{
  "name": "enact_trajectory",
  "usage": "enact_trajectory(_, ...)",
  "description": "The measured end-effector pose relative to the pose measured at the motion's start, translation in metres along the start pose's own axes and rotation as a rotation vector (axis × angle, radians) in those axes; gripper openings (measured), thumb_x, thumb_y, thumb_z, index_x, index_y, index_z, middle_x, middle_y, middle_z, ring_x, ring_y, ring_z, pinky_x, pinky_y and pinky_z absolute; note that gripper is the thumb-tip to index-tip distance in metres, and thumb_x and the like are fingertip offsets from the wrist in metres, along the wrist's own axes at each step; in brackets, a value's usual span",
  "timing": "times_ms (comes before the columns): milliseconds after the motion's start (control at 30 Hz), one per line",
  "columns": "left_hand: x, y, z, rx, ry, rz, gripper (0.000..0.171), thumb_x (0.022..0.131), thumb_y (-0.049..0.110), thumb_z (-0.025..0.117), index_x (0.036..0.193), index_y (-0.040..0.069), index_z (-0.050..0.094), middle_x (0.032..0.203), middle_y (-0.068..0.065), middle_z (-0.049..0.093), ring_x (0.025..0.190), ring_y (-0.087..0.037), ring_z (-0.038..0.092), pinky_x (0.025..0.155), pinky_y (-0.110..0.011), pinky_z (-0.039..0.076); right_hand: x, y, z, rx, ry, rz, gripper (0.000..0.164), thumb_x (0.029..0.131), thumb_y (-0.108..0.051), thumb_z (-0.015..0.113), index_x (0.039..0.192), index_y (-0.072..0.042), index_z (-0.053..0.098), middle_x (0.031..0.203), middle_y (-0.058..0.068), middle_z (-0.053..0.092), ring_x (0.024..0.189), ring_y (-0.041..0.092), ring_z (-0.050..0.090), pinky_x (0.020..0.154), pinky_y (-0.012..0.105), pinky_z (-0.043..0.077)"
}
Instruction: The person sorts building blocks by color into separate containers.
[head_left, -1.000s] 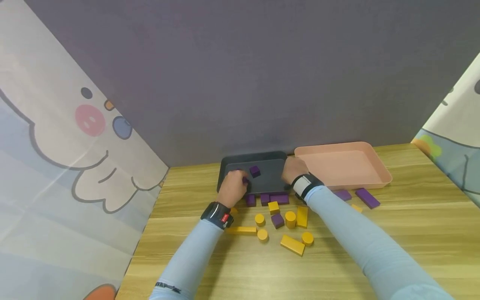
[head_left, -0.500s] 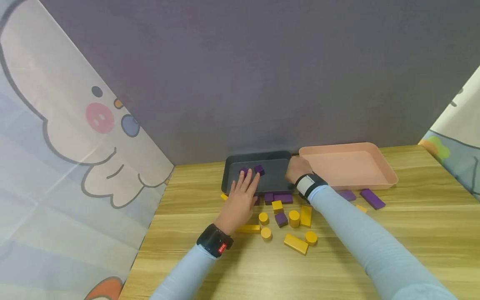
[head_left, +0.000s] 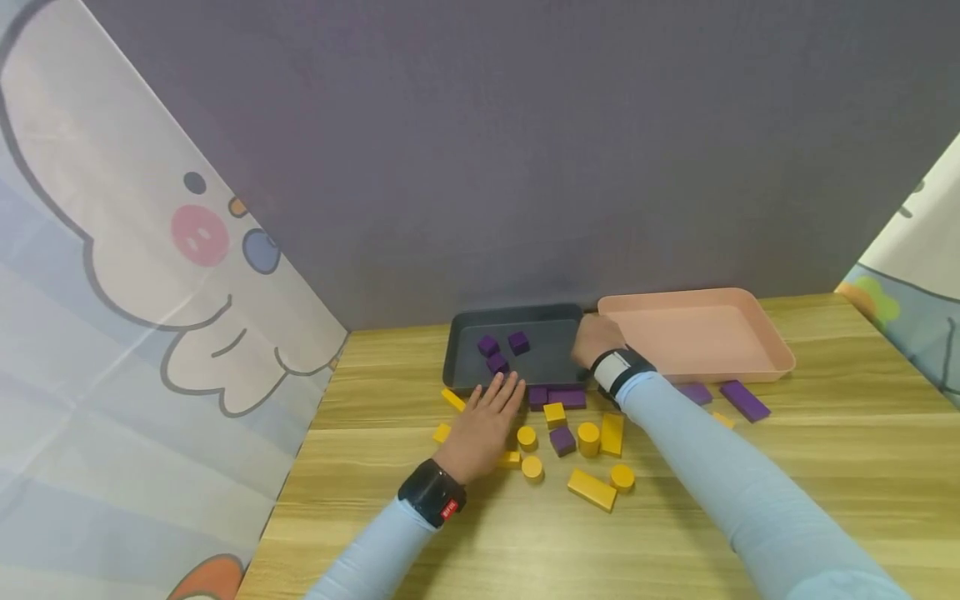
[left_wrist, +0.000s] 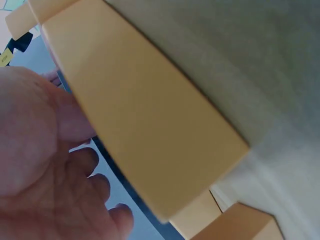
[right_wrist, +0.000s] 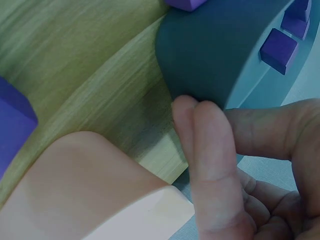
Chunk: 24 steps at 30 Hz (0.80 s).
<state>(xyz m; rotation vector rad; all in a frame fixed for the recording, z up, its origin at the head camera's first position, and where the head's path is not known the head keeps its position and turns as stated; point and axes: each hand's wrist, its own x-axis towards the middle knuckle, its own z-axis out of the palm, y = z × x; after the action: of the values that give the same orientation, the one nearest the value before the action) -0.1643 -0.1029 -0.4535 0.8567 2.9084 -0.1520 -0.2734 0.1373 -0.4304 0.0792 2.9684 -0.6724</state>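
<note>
My left hand (head_left: 480, 429), fingers straight and slightly spread, is low over the table at the front wall of the dark grey tray (head_left: 551, 377). Nothing shows in its grasp in the left wrist view, where a long yellow block (left_wrist: 145, 115) fills the foreground. Three purple cubes (head_left: 497, 363) lie inside the tray, just beyond the fingertips. At the tray's right end my right hand (head_left: 597, 340) pinches the rim between thumb and fingers (right_wrist: 212, 145), as the right wrist view shows. A purple cube (head_left: 537, 398) and a purple bar (head_left: 567, 399) sit along the tray's front.
To the right stands a pink tray (head_left: 697, 375) with no blocks visible in it. In front of the trays lie yellow cylinders (head_left: 588, 439), yellow bars (head_left: 592, 489), a yellow cube (head_left: 554, 415) and purple blocks (head_left: 745, 401). A grey partition (head_left: 525, 167) rises behind.
My left hand let go of a purple cube inside the dark tray, straightened its fingers and drew back toward the front wall. The right hand stays at the rim.
</note>
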Motion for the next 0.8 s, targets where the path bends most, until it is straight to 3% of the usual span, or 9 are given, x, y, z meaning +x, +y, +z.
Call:
enact_trajectory(200,-0.003,0.006,0.001,0.037,-0.062,-0.011,0.071,0.105,0.008,0.052,0.167,0.014,0.018,0.177,-0.004,0.007,0.164,-0.025,0.010,0.131,-0.049,0.023,0.001,0.000,0.000,0.016,-0.010,0.009,0.007,0.083,-0.005,0.066,0.080,0.001,0.066,0.079,0.015,0.065,0.066,0.026,0.057,0.050,0.029,0.042)
enact_trajectory(333,-0.008,0.008,0.002,0.043,-0.053,0.020,0.066,0.103,0.006,0.056,0.164,0.011,0.031,0.176,-0.007,0.012,0.164,-0.027,0.016,0.129,-0.048,0.030,0.001,-0.001,0.000,0.021,-0.009,0.025,0.007,0.084,-0.006,0.067,0.081,0.001,0.067,0.080,0.015,0.066,0.066,0.026,0.057,0.051,0.028,0.042)
enact_trajectory(633,-0.014,0.010,0.003,-0.112,0.004,0.060,0.074,0.093,-0.003,0.066,0.161,0.008,0.038,0.173,-0.017,0.023,0.160,-0.038,0.026,0.126,-0.045,0.033,-0.002,-0.001,-0.001,0.021,-0.014,0.021,0.010,0.084,-0.005,0.066,0.077,0.000,0.065,0.074,0.013,0.062,0.063,0.024,0.055,0.050,0.027,0.040)
enact_trajectory(800,-0.015,0.011,0.002,-0.149,0.040,0.063,0.071,0.092,-0.004,0.069,0.158,0.006,0.043,0.170,-0.021,0.030,0.157,-0.039,0.032,0.121,-0.045,0.041,-0.003,-0.002,-0.001,0.015,-0.012,0.019,0.009,0.084,-0.005,0.065,0.077,0.001,0.065,0.075,0.013,0.063,0.064,0.024,0.056,0.050,0.028,0.040)
